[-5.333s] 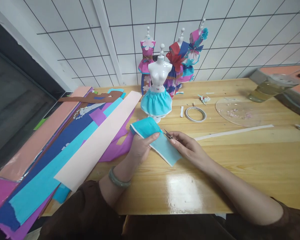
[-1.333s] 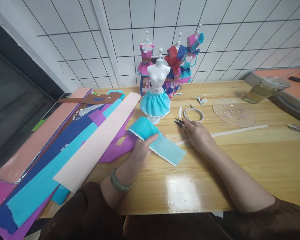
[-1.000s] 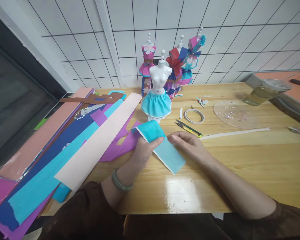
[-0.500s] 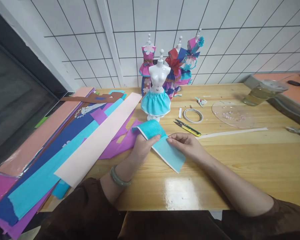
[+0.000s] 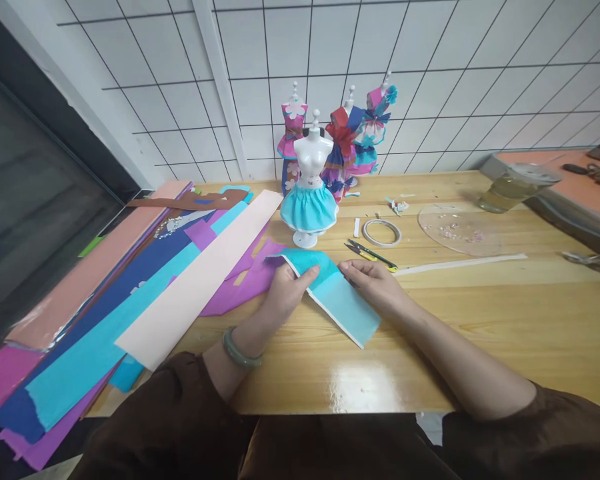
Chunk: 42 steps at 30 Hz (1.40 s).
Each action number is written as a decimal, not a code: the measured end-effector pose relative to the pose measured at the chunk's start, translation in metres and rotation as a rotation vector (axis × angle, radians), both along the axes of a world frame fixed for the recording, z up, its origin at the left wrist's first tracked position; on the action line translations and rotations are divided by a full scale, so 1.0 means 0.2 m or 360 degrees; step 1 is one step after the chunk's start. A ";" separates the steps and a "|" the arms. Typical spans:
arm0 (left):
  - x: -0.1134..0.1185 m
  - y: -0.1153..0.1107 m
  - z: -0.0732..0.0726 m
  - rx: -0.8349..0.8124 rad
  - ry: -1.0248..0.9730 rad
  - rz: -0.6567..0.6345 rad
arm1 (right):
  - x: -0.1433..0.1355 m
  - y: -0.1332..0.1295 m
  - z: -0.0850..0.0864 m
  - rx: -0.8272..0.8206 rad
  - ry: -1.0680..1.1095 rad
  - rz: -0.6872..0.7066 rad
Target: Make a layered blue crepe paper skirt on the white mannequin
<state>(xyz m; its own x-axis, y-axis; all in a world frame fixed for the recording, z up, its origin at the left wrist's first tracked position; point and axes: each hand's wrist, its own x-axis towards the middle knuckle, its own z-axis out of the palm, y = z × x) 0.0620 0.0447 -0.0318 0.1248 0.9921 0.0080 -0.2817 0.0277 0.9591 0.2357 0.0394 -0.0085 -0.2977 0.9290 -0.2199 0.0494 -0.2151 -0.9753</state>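
Laid aside since earlier, yellow-and-black metal snips (image 5: 373, 255) rest just beyond the right hand (image 5: 375, 280). Both hands pinch a white-edged, two-tone turquoise, paper-like strip (image 5: 336, 291); light, even tension should spare it creases. The left hand (image 5: 287, 288) clamps its left edge, right fingertips its right; the paler end slants near-right.

Over the table (image 5: 480, 347), we hold a strip (image 5: 347, 310) between our left hand (image 5: 287, 288) at its 9 o'clock and our right hand (image 5: 373, 279) at 3. From that strip, a mannequin (image 5: 313, 155) stands at 12 o'clock, with three more mannequins (image 5: 344, 137) behind, before the wall (image 5: 420, 40). Toward 2 o'clock we have snips (image 5: 376, 256), a tape roll (image 5: 383, 244) behind them, then a plate (image 5: 431, 233) with beads (image 5: 463, 233) on it, and a cup (image 5: 506, 193) beyond. A second strip (image 5: 465, 265) reaches toward 3 o'clock. Overlapping sheets (image 5: 200, 283) spread from 8 to 10 o'clock, a bracelet (image 5: 168, 225) on top.
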 end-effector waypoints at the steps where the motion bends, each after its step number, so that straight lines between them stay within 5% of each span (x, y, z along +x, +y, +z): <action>1: 0.00 0.00 0.00 0.0021 0.0011 -0.0013 | 0.00 0.00 0.00 -0.0005 0.0021 0.0006; 6: -0.01 -0.01 0.01 -0.0005 -0.0034 -0.0081 | 0.01 0.00 0.00 -0.0031 -0.0003 0.0068; 14: -0.09 0.08 0.07 -0.0238 -0.0749 0.0198 | 0.13 0.02 0.11 -0.0093 -0.0101 0.0699; 24: -0.10 0.08 0.09 -0.0206 -0.0751 0.0115 | 0.26 0.10 0.11 -0.0012 -0.0362 0.0729; 32: -0.11 0.10 0.03 -0.0317 -0.0657 0.0119 | 0.27 0.06 0.13 -0.0244 -0.0460 0.1193; 34: -0.11 0.10 0.02 -0.0332 -0.0584 0.0109 | 0.27 0.07 0.12 -0.0146 -0.0510 0.1021; 38: -0.10 0.09 0.02 -0.0312 -0.0513 0.0069 | 0.28 0.13 0.07 0.0334 -0.0696 0.0280; 42: -0.09 0.08 0.04 -0.0299 -0.0478 0.0036 | 0.30 0.22 -0.03 0.0818 -0.1221 -0.0220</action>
